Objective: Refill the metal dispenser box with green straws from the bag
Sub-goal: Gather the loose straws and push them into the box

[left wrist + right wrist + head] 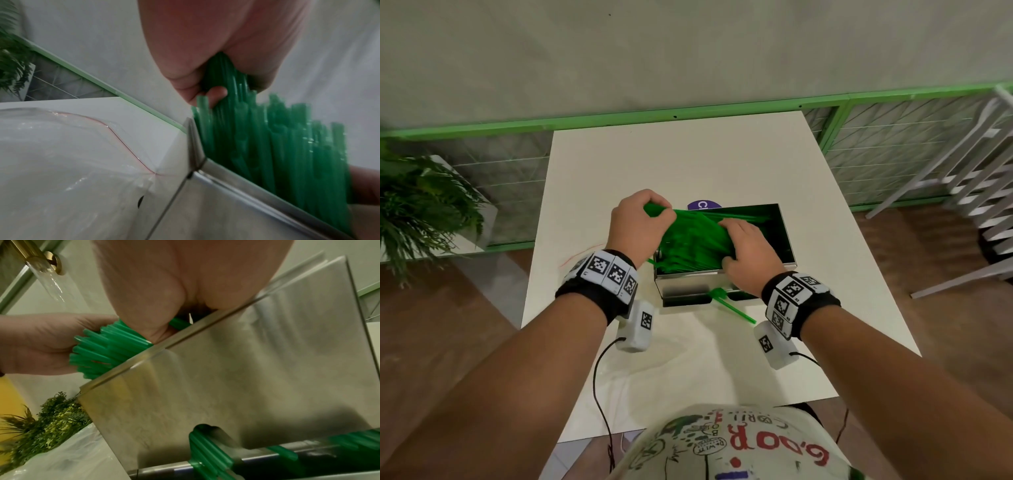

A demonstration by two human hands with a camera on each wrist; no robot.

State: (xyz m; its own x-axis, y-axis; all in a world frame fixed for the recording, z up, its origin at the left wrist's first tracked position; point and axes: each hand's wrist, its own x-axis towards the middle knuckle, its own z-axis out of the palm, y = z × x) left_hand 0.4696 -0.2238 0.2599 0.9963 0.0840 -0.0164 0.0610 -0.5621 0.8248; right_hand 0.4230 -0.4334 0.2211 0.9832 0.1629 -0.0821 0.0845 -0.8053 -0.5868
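Green straws [688,236] between both hands, over dispenser box [786,236]

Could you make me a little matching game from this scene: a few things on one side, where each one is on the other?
Things:
1. bundle of green plastic straws
2. single loose green straw
3. clear plastic bag with a red line
4. leafy green potted plant

Places:
A. flat on the white table, left of the box
B. off the table, at far left
C. poking out of the box's front slot
D. in the open shiny metal dispenser box, under both hands

Pairs: 1-D, 2-C, 3-A, 4-B
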